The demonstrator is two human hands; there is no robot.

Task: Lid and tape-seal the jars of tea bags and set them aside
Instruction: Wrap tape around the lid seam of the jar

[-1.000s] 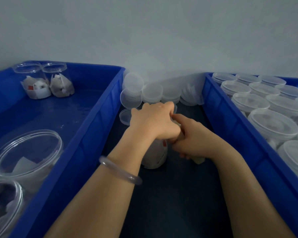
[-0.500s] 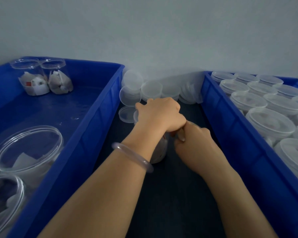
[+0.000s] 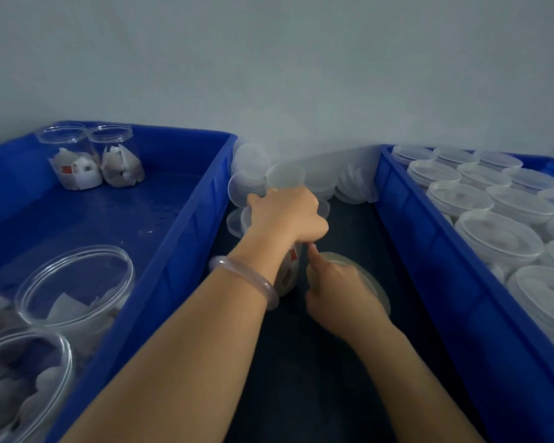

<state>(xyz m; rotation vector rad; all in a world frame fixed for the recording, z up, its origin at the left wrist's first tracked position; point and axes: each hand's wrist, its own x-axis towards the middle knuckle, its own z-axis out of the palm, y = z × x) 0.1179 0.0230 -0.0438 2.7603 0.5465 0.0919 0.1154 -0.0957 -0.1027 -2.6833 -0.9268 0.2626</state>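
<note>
- One clear plastic jar (image 3: 291, 273) of tea bags stands upright on the dark worktop (image 3: 317, 378), in the gap between the two blue crates. It is largely hidden by the left hand and wrist.
- The left hand (image 3: 285, 219) is clamped over the jar's top from above, with the fingers curled down round the rim. The lid is covered, so how well it is seated cannot be told.
- The right hand (image 3: 339, 292) is closed round a tape roll (image 3: 346, 259) of clear tape just beside the jar. Its forefinger (image 3: 312, 252) is stretched out to the jar's wall just under the left hand. Whether a strip is already stuck down cannot be made out.
- The jar is judged light, thin-walled and smooth. It is likely to be slid or tipped by a sideways pull of tape, and its wall may be dented if squeezed at mid-height.
- Hold is best taken at the lidded top, where the rim is stiffest. Downward pressure there pins the base to the worktop while tape is drawn round the seam.
- The tea bags inside are judged soft and loose, and little weight is added by them.
- Open jars (image 3: 77, 282) are standing in the left crate (image 3: 202, 199), and lidded jars (image 3: 499, 235) are packed in the right crate (image 3: 400, 199). Loose lids (image 3: 285, 177) are heaped at the back against the wall.
</note>
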